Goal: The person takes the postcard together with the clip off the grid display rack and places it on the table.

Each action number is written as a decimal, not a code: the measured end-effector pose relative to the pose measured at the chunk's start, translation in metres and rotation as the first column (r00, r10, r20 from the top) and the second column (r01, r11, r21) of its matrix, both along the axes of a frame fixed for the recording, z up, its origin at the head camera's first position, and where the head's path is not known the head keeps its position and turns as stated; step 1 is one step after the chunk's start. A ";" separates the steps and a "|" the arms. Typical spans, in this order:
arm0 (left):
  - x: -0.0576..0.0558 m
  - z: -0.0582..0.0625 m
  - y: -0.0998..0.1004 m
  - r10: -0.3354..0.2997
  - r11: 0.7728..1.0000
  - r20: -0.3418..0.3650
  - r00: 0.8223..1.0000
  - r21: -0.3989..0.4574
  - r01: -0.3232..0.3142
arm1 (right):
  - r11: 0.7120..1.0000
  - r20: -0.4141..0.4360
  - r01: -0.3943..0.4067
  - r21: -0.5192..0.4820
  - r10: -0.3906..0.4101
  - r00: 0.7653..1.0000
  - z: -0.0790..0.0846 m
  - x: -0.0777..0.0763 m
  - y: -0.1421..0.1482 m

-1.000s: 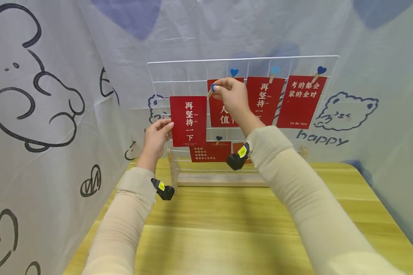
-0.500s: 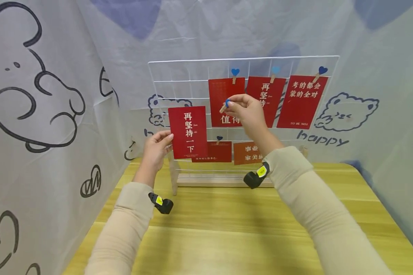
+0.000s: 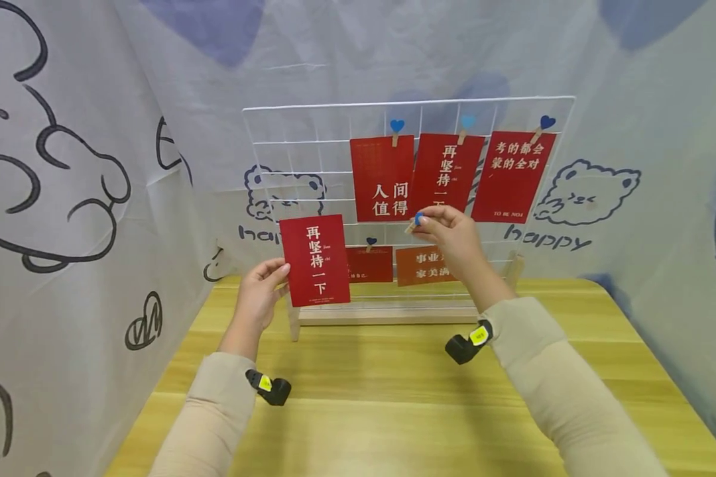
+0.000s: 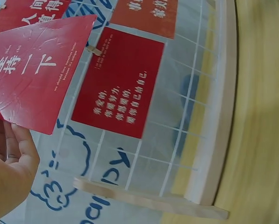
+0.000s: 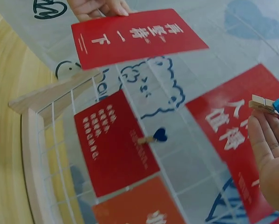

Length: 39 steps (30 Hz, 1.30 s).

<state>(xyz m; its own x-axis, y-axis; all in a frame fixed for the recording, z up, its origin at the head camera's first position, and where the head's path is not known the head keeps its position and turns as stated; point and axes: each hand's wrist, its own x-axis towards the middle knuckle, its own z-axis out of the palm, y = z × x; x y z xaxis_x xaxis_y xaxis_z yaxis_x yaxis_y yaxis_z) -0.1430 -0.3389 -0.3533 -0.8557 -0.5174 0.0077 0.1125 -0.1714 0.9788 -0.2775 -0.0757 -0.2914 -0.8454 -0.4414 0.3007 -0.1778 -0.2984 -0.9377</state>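
My left hand (image 3: 259, 291) pinches a red card (image 3: 316, 262) with white characters by its left edge, in front of the white wire grid rack (image 3: 310, 140). Between thumb and fingers of my right hand (image 3: 458, 240) is a small wooden clothespin (image 5: 261, 103) with a blue heart on it. That hand overlaps the lower edge of a hanging red card (image 3: 447, 169) in the head view. Two more red cards hang in the same upper row, one at left (image 3: 383, 175) and one at right (image 3: 514, 177), each under a heart clothespin.
Lower on the grid hang a red card (image 4: 118, 84) and an orange card (image 3: 420, 268). The rack's wooden base (image 3: 388, 316) stands on the wood-grain table (image 3: 364, 397). A printed white curtain (image 3: 65, 298) encloses the back and sides.
Both hands have come down and away from the grid's upper part, the left with the red card, the right with the clothespin. The right hand has also moved rightward, uncovering the upper-left card.
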 end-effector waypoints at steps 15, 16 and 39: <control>0.020 -0.039 0.006 0.015 0.996 0.058 0.998 0.083 -0.020 | 1.000 0.031 0.000 -0.025 0.001 1.000 -0.052 0.004 0.040; 0.021 -0.042 0.007 0.018 0.996 0.059 0.998 0.088 -0.023 | 1.000 0.038 0.003 -0.023 -0.003 0.999 -0.056 0.005 0.042; 0.051 -0.102 0.014 0.032 0.982 0.110 0.993 0.180 -0.052 | 0.995 0.154 0.094 -0.018 -0.090 0.984 -0.121 0.017 0.103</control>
<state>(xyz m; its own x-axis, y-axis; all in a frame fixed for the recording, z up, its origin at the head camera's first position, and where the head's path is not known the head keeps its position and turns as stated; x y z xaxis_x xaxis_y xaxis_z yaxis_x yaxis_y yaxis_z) -0.0918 -0.3245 -0.4556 -0.8240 -0.5373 -0.1798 0.0207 -0.3458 0.9381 -0.2605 0.0271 -0.4126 -0.9190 -0.3533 0.1748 -0.0606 -0.3117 -0.9483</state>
